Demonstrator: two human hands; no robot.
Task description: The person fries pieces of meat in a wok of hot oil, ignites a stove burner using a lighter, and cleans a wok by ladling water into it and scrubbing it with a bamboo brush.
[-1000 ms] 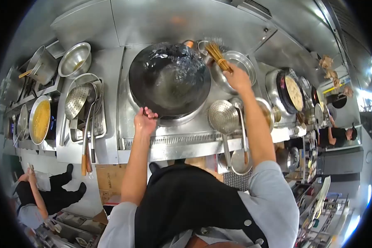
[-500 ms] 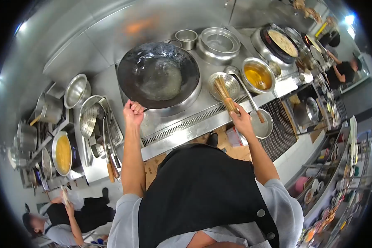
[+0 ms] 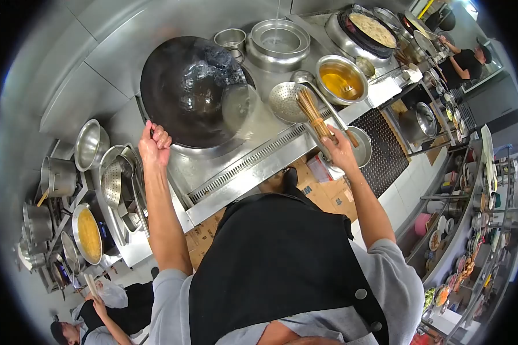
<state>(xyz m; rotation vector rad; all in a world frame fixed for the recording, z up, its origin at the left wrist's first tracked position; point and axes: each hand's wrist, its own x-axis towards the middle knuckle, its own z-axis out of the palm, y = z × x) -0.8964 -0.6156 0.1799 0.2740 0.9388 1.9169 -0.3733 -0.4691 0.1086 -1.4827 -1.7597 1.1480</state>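
Observation:
My left hand is closed on the near-left edge of the large black wok, where its handle lies mostly hidden in my fist. The wok tilts to the right, and cloudy water runs over its right rim onto the steel stove top. In my right hand is a bamboo wok brush, bristles pointing up and away from me. Just behind the brush lies a perforated strainer, its handle passing close to my right hand.
A bowl of yellow oil stands right of the strainer. Water falls into a steel pot at the back. Bowls and a ladle tray sit left. Co-workers stand at lower left and far right.
My left hand has moved left and up, tipping the wok so its water spills over the right side. The brush stays in my right hand. A water stream now shows at the back pot.

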